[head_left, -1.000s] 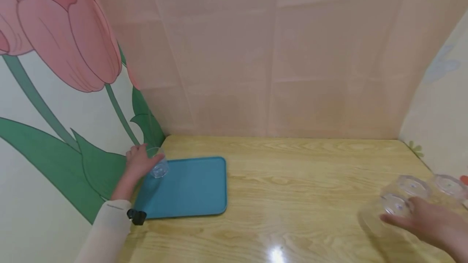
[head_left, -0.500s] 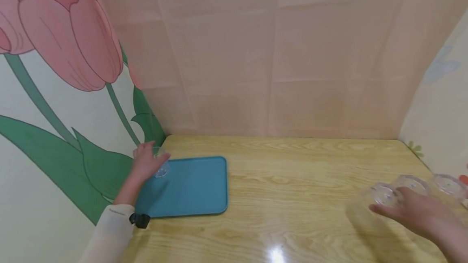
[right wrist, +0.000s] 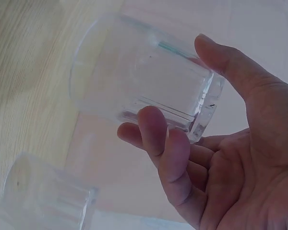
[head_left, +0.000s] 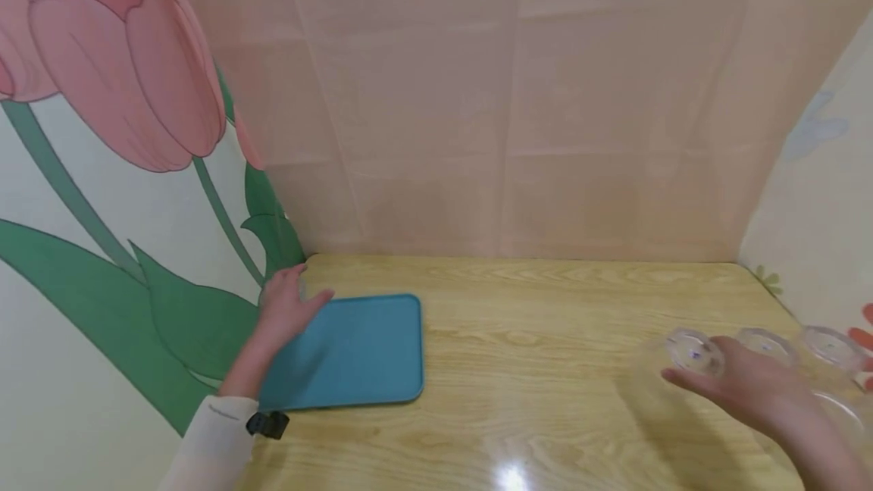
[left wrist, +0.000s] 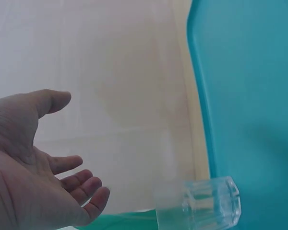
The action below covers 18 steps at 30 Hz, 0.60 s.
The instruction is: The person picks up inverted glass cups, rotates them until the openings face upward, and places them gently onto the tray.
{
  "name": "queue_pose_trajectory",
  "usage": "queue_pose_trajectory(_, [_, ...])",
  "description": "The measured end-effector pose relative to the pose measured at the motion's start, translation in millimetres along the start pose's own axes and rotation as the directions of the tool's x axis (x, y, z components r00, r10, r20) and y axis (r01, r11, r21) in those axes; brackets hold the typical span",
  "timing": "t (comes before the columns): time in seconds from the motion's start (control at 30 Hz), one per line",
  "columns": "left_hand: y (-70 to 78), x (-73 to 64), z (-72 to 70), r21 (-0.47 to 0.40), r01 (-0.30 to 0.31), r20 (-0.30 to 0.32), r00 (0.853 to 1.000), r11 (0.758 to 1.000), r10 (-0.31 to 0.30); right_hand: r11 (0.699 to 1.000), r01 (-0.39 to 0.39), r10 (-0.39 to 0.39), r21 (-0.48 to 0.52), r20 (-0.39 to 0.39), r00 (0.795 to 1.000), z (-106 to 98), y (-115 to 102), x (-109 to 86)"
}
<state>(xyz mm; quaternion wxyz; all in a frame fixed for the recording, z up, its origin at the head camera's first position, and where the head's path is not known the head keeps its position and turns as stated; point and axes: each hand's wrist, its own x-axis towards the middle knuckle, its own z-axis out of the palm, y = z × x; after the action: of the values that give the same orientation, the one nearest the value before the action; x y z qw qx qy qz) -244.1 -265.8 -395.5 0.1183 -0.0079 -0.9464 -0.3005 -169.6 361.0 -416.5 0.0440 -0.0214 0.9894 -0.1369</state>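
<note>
My left hand (head_left: 286, 313) is raised beside the blue tray's far left corner, thumb and fingers apart, holding nothing. In the left wrist view a clear plastic cup (left wrist: 209, 203) stands upright on the tray (left wrist: 249, 96), apart from the fingers; in the head view the hand mostly hides it. My right hand (head_left: 757, 385) holds a second clear cup (head_left: 694, 353) above the table, thick base up and mouth down. In the right wrist view, thumb and fingers grip this held cup (right wrist: 149, 76) near its base.
More clear cups stand upside down at the right, among them a far cup (head_left: 832, 347) and one (head_left: 767, 347) partly behind my right hand. The wood-grain table (head_left: 532, 339) meets a pink cloth backdrop (head_left: 505, 135). A tulip-printed panel (head_left: 129, 82) closes the left side.
My left hand has drawn off the cup on the tray, its fingers spreading and moving rightward. My right hand has lifted its cup from beside the others and carried it left.
</note>
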Motion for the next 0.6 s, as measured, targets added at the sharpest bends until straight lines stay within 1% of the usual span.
queue_pose_trajectory(0.1, [6.1, -1.6, 3.9, -0.008, -0.021, -0.007, 1.000, 1.000, 0.021, 1.000, 0.002, -0.001, 0.021, -0.016, 1.000, -0.6, -5.8, 0.6])
queue_pose_trajectory(0.2, [12.2, -4.6, 7.2, -0.027, -0.028, -0.006, 1.000, 0.999, 0.028, 0.998, -0.003, 0.003, 0.061, -0.009, 1.000, 0.8, -10.5, 3.4])
queue_pose_trajectory(0.47, [27.7, -12.7, 23.0, -0.110, -0.024, 0.047, 0.998, 0.994, 0.029, 0.988, -0.009, 0.009, 0.155, 0.004, 1.000, 4.7, -17.7, 11.4])
queue_pose_trajectory(0.6, [33.1, -14.2, 28.7, -0.134, -0.049, 0.054, 0.997, 0.990, 0.057, 0.981, -0.005, 0.008, 0.192, -0.013, 1.000, 8.1, -21.1, 14.2])
